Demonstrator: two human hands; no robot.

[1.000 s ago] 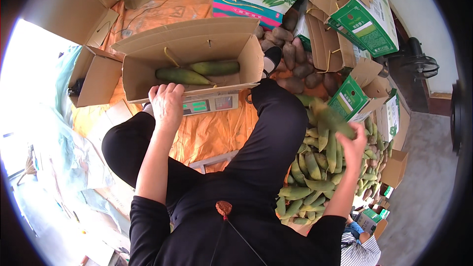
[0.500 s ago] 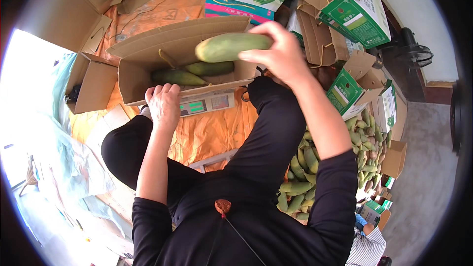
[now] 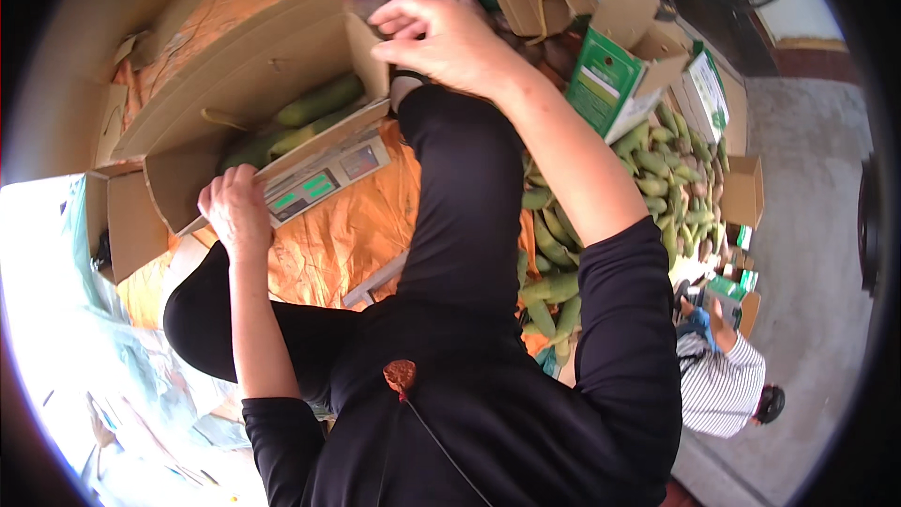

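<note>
An open cardboard box [image 3: 225, 66] sits on a scale with a green-lit display [image 3: 314, 190]. Green radishes [image 3: 324, 101] lie inside it, partly hidden by the near wall. The fingers of my left hand [image 3: 236, 211] are hooked over the box's near edge at the left corner. My right hand [image 3: 446, 42] is past the box's right end, thumb and fingers apart, holding nothing that I can see. Whether its fingertips touch the end wall I cannot tell.
Many loose green radishes [image 3: 554, 291] are heaped to my right. Green-and-white cartons [image 3: 601, 66] stand beyond the heap. A person in a striped shirt [image 3: 723, 380] is at the lower right. Orange sheeting [image 3: 352, 235] covers the floor before me.
The green radish has left my right hand, and another now lies in the box. That hand has moved beyond the box's right end. The view has swung to the right.
</note>
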